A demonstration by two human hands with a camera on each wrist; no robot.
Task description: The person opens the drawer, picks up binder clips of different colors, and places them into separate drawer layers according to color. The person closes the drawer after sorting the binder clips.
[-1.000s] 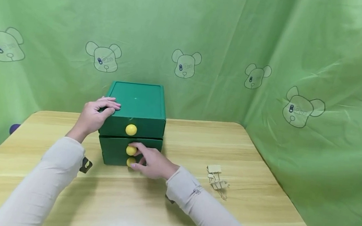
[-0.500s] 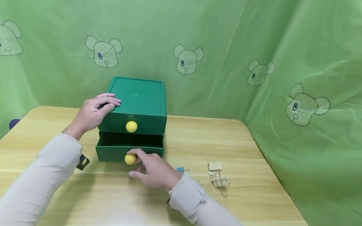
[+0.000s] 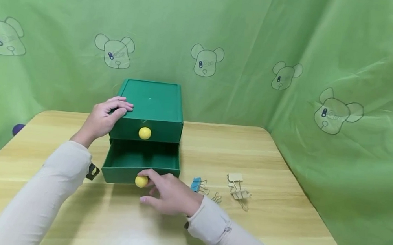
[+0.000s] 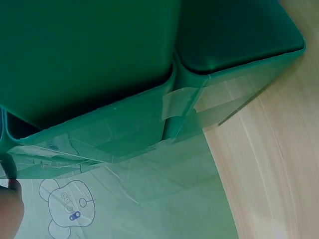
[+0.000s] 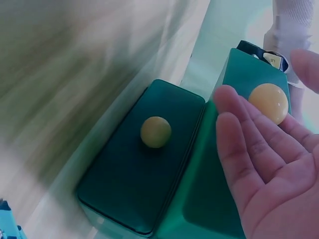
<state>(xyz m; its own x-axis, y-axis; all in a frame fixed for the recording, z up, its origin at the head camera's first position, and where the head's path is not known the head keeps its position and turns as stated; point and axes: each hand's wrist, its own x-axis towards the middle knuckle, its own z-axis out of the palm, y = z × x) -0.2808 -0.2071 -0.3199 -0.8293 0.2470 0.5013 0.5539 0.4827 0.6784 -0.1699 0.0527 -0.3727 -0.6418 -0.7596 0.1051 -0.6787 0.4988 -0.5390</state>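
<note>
A green two-drawer box (image 3: 154, 100) stands on the wooden table, with a yellow knob on each drawer. Its lower drawer (image 3: 117, 175) is pulled well out, and the inside I can see is bare. My left hand (image 3: 102, 117) rests on the box's top left edge, fingers lying on the lid; the left wrist view catches only a bit of that hand (image 4: 9, 211). The fingers of my right hand (image 3: 172, 193) hook over the lower drawer knob (image 3: 141, 181), the thumb held apart below. In the right wrist view, those fingers partly cover the same knob (image 5: 269, 103). The upper drawer (image 3: 128, 130) is closed.
To the right lie a blue binder clip (image 3: 195, 184) and beige binder clips (image 3: 240, 194). Wire handles (image 3: 217, 198) of another clip show beside my right sleeve (image 3: 209, 222). A green curtain (image 3: 241, 24) hangs behind and along the table's right side.
The lower drawer has slid out toward me from closed, with my right hand pulling its knob. The blue clip has come into sight. My left hand stays on the box.
</note>
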